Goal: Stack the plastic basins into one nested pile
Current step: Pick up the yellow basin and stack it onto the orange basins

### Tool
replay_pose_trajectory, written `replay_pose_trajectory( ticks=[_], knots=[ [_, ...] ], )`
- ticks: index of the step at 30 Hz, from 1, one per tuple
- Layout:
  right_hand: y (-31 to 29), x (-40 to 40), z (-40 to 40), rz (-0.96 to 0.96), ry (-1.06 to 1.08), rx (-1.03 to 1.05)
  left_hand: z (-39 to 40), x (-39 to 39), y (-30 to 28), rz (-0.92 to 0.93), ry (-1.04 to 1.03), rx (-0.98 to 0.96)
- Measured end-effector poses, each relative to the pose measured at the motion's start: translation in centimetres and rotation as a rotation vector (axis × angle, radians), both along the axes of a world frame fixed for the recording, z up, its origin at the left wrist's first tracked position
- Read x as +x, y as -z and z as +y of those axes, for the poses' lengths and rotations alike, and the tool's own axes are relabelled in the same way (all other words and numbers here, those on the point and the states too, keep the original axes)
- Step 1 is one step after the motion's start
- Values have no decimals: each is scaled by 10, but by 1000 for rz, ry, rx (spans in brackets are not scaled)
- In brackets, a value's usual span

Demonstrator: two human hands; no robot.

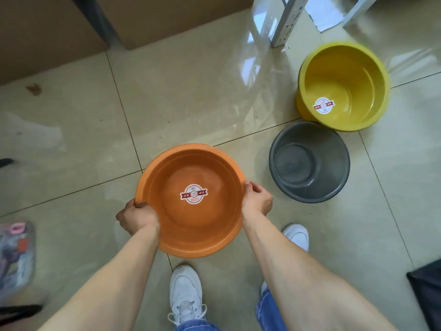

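An orange basin (214,223) with a round sticker inside is held upright above the tiled floor in front of me. My left hand (137,217) grips its left rim and my right hand (256,199) grips its right rim. To the right, a grey basin (317,163) stands on the floor. Beyond it a yellow basin (346,75) with a sticker inside stands on the floor, touching or nearly touching the grey one.
Cardboard boxes (167,17) line the far wall. A perforated metal post (286,22) stands at the top right. My white shoes (186,292) are below the orange basin. A colourful bag (15,254) lies at the left edge, and a dark object (427,290) at the right edge.
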State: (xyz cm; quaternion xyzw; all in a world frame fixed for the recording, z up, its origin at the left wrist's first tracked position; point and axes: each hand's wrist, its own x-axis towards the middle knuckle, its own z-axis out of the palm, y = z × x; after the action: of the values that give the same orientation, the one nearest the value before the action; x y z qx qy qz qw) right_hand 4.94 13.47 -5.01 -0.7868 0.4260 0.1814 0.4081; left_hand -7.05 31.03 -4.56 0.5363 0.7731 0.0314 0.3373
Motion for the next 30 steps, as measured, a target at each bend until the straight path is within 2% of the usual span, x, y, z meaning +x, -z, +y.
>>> replay_pose_trajectory(
  ticks=[5, 8, 11, 18, 23, 26, 30],
  knots=[
    [-2, 32, -14, -20, -14, 6, -23, 53, -19, 25, 345, 87],
    [-5, 69, -32, -75, 35, 20, -49, 109, -23, -94, 551, 20],
    [-9, 113, -57, -132, 107, 57, -92, 171, -29, -310, 651, -115],
    [-10, 220, -139, -212, 281, 97, -187, 306, -28, -575, 632, -452],
    [0, 288, -203, -196, 393, 49, -219, 376, 1, -532, 646, -400],
    [12, 320, -231, -148, 393, 59, -227, 411, 19, -475, 607, -333],
    [28, 353, -249, -130, 444, 113, -228, 445, 38, -499, 523, -285]
  ],
)
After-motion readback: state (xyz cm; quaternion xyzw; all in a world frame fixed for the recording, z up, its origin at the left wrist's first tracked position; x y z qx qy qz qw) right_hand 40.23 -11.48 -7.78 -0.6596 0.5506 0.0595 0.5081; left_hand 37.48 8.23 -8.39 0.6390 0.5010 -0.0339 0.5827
